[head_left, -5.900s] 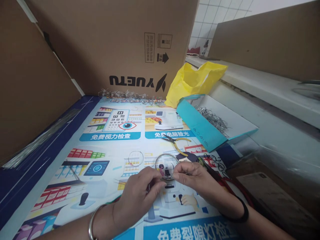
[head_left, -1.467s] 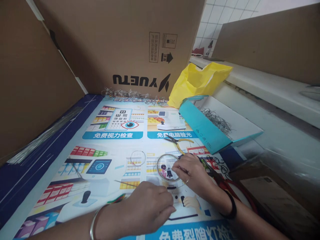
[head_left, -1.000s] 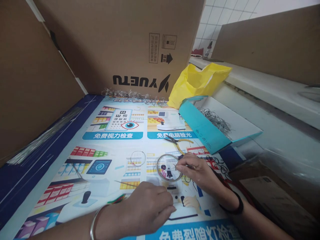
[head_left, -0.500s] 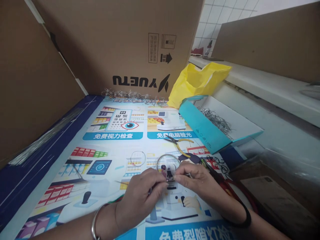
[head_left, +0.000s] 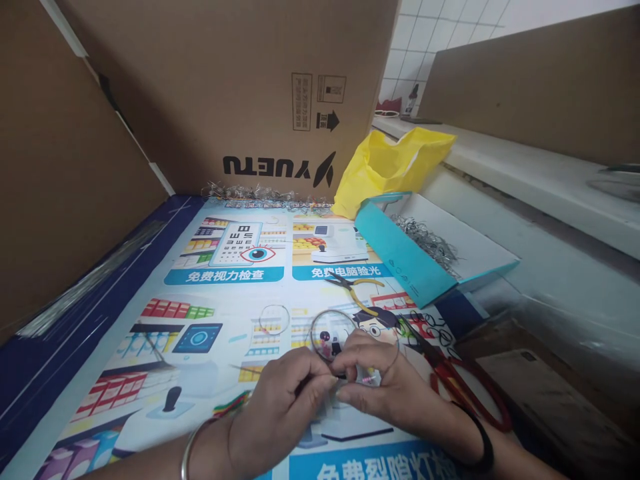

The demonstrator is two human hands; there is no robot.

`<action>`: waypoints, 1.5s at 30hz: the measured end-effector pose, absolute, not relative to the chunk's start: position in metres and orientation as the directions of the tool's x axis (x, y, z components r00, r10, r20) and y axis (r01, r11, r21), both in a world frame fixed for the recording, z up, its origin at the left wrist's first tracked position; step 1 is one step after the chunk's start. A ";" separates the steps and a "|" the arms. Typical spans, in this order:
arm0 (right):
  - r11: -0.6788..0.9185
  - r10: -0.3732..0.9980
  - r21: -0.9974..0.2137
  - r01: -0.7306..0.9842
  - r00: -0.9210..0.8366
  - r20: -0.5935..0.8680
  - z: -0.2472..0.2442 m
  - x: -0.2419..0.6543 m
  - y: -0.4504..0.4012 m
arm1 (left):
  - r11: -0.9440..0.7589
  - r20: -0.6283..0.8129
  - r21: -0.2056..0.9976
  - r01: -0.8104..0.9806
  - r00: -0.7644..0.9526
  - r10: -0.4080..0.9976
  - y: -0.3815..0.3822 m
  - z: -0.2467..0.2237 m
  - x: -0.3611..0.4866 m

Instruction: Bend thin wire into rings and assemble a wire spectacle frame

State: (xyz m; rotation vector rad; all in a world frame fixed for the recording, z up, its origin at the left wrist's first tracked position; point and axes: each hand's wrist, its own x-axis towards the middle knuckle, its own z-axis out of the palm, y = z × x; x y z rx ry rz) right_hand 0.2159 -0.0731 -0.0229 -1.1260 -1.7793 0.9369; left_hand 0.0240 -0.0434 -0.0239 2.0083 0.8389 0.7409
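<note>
My left hand [head_left: 287, 400] is closed, thumb and fingertip pinched together at the lower end of a thin wire loop [head_left: 312, 330]. My right hand [head_left: 387, 380] is closed in a pinch right beside it, fingertips almost touching the left ones. The loop stands up beyond my fingers; its joint is hidden between them. A thin arc, perhaps more wire, curves by my right knuckles, with a small pink striped piece [head_left: 370, 379] below. Another thin wire ring [head_left: 274, 320] lies on the printed sheet [head_left: 260, 293]. Yellow-handled pliers [head_left: 357, 287] lie beyond my right hand.
Red-handled scissors [head_left: 467, 387] lie right of my right hand, near black coils [head_left: 435, 320]. A teal box [head_left: 395, 253] holds tangled wire; a yellow bag [head_left: 390, 167] stands behind it. Cardboard panels [head_left: 240, 87] rise behind and left. Straight wires [head_left: 90, 283] lie along the left edge.
My right hand has shifted slightly down, its fingers more curled, and the hands have come closer together. The scissors and the pink striped piece show more clearly. The view has shifted slightly.
</note>
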 end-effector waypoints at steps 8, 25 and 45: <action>0.384 0.922 -0.862 0.331 -0.188 0.338 -0.026 0.209 -0.076 | -0.457 0.188 0.838 0.299 0.628 0.756 -0.044 -0.032 0.023; 0.369 0.930 -0.849 0.378 -0.157 0.334 -0.026 0.218 -0.073 | -0.487 0.256 0.803 0.343 0.540 0.802 -0.040 -0.028 0.024; 0.376 0.926 -0.839 0.394 -0.187 0.328 -0.026 0.220 -0.072 | -0.490 0.260 0.783 0.383 0.514 0.817 -0.040 -0.028 0.024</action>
